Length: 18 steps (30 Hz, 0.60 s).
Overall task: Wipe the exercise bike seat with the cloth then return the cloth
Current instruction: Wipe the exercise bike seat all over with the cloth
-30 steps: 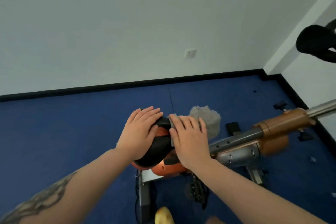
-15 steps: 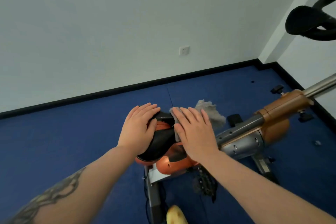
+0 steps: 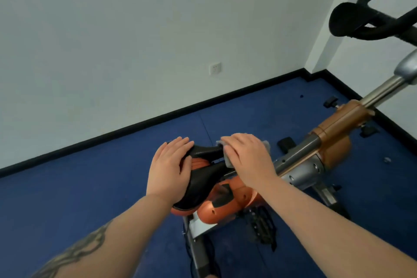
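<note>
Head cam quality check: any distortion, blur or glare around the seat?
Head view: wide-angle bending curves the baseboard and tilts the room; light is soft and even, with only a mild sheen on the orange housing, no hard glare; the seat, both hands and the cloth edge look slightly soft.

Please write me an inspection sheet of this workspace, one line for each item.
Surface: blue floor, a few small bits at right.
Job's things: black seat; grey cloth pressed on its right side.
Clutter: small object on the floor, too small to identify.
Hands: left hand flat on the seat; right hand flat on the cloth.
Cables: dark cord near the bike base, unclear.
Surroundings: white wall, wall socket, black handlebar.
</note>
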{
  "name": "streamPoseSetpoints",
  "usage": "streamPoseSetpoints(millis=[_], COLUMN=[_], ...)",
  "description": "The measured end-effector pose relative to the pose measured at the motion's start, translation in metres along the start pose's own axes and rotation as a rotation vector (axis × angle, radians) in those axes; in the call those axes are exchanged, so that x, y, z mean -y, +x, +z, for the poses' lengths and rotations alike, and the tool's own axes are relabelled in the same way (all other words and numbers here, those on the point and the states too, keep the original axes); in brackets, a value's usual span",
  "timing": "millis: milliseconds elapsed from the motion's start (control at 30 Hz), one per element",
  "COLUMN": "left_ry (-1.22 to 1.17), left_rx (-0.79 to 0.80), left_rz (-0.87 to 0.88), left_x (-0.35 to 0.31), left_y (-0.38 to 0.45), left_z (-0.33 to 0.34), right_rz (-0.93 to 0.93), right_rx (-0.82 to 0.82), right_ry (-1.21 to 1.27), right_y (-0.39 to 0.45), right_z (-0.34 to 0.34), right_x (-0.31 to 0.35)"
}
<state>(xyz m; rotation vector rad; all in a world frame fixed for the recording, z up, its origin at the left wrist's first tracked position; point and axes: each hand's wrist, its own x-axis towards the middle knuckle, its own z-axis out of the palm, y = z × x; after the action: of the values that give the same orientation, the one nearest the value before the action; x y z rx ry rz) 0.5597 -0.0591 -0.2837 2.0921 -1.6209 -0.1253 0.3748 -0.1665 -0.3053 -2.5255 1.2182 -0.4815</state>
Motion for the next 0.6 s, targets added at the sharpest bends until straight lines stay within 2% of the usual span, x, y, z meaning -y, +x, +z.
streamPoseSetpoints(millis=[67,100,167,267,333,400,600], left_ry=[-0.014,-0.022,-0.039,-0.032,-0.027,-0.023,-0.001], left_rx=[-0.001,0.001,-0.001,0.010,0.019,0.035,0.082], left_rz=[-0.005,-0.004,-0.007,-0.013,-0.011,-0.011,0.004], left_x=[-0.001,-0.001,0.000,0.000,-0.001,-0.001,0.001], left_y=[-0.001,-0.002,-0.002,-0.001,0.000,-0.001,-0.001], left_z=[0.000,-0.001,-0.001,0.000,0.000,0.000,0.001], right_rz=[0.216,0.292,0.339,0.208,0.113,0.101,0.502], right_rx=[-0.064,-0.105,-0.151,-0.135,-0.070,-0.050,-0.164], right_ry=[0.063,0.014,-0.099,-0.086,-0.093,-0.104,-0.074], right_y=[0.005,0.002,-0.006,-0.016,-0.010,-0.003,0.010], right_z=[0.002,0.006,0.018,0.030,0.026,0.019,0.018], right_x=[0.004,0.014,0.041,0.068,0.061,0.047,0.051])
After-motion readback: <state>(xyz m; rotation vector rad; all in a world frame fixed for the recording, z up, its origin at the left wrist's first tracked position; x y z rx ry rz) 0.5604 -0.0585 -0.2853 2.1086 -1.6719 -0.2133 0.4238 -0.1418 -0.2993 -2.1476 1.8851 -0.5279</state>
